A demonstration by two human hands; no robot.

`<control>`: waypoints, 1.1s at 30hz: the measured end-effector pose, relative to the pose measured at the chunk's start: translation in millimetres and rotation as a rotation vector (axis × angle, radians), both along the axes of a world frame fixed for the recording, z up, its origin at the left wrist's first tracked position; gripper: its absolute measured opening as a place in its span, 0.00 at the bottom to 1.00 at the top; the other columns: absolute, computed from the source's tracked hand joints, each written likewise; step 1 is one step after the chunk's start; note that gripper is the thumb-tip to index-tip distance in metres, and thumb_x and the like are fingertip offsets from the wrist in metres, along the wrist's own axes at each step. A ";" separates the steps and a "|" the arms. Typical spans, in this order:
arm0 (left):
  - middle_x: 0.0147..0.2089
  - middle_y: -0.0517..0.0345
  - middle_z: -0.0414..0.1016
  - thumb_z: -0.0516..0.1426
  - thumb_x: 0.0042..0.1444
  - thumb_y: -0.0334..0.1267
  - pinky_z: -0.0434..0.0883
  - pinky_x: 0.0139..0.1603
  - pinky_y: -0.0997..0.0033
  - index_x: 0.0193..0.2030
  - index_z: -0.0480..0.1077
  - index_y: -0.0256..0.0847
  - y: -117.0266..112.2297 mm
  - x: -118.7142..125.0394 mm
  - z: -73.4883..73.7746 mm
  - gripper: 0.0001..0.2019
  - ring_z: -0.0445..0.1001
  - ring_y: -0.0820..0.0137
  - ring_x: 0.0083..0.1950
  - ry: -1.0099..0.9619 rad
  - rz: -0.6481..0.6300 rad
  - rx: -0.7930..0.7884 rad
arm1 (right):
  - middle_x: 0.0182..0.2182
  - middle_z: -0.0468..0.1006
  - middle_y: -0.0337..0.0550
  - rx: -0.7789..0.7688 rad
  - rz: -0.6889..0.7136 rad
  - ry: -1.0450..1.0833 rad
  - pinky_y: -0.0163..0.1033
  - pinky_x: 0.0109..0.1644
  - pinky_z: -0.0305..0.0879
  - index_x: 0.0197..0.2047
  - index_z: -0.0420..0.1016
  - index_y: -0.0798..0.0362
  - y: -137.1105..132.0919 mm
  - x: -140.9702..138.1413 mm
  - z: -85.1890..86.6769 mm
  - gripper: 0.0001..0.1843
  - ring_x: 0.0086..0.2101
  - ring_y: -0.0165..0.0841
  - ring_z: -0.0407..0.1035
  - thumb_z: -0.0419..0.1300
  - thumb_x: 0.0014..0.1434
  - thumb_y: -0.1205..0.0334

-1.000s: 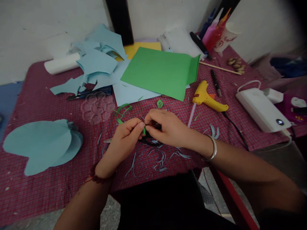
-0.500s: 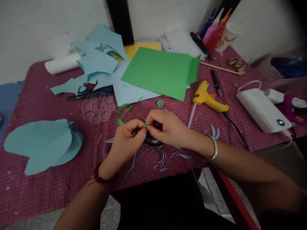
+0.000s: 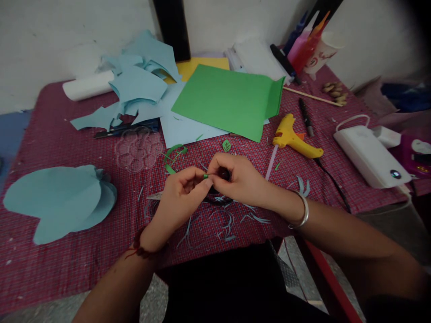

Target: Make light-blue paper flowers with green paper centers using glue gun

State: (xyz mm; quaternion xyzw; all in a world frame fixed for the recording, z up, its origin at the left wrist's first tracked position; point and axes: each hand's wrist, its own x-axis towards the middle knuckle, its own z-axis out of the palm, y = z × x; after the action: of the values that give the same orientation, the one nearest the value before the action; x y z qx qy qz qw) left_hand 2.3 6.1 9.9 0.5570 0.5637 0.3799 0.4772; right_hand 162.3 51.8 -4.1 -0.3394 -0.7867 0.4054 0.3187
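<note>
Between the fingertips of both hands is a tiny piece of green paper (image 3: 205,176), mostly covered by the fingers. My left hand (image 3: 183,193) pinches it from the left, and my right hand (image 3: 237,179) pinches it from the right, the fingertips touching. Under the hands lies a pair of scissors (image 3: 155,196), partly hidden, with a blade tip showing at the left. Just beyond the fingers rest a cut green paper leaf (image 3: 226,145) and a curled green paper offcut (image 3: 170,159). Thin blue paper strips (image 3: 229,222) are scattered below the hands.
Stacked blue paper petals (image 3: 57,202) lie at the left, near a clear flower-shaped tray (image 3: 138,150). Green paper sheets (image 3: 229,101) and blue scraps (image 3: 138,85) spread behind. At the right are a yellow glue gun (image 3: 292,137) with its cord and a white power bank (image 3: 370,154).
Both hands stay together at nearly the same spot, with the fingers shifting slightly around the green paper. The whole view has moved a little.
</note>
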 end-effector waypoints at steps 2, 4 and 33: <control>0.22 0.63 0.66 0.56 0.51 0.35 0.59 0.26 0.74 0.25 0.69 0.38 -0.5 -0.9 -1.4 0.06 0.62 0.76 0.25 0.012 -0.001 0.006 | 0.22 0.67 0.33 -0.044 0.009 0.020 0.32 0.28 0.54 0.27 0.64 0.53 0.0 -0.5 1.3 0.05 0.24 0.25 0.60 0.56 0.53 0.70; 0.22 0.63 0.65 0.54 0.52 0.33 0.59 0.25 0.74 0.24 0.69 0.38 -1.0 -2.1 -4.0 0.07 0.62 0.76 0.25 0.036 0.000 0.016 | 0.22 0.67 0.33 -0.058 0.011 0.035 0.32 0.28 0.55 0.27 0.64 0.53 -0.2 -1.0 1.7 0.05 0.24 0.25 0.61 0.56 0.53 0.70; 0.23 0.64 0.59 0.48 0.60 0.32 0.56 0.26 0.71 0.23 0.59 0.41 -3.0 -2.4 -8.7 0.13 0.57 0.75 0.26 -0.036 -0.054 -0.014 | 0.28 0.72 0.41 0.392 0.033 -0.127 0.38 0.37 0.58 0.32 0.70 0.56 -7.7 3.1 6.0 0.07 0.31 0.31 0.65 0.54 0.61 0.72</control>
State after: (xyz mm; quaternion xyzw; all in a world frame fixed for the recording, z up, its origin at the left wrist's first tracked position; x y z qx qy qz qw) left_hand -0.2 3.1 1.2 0.5617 0.5426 0.3726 0.5012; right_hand 165.4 44.1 1.9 -0.2829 -0.8745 0.2276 0.3216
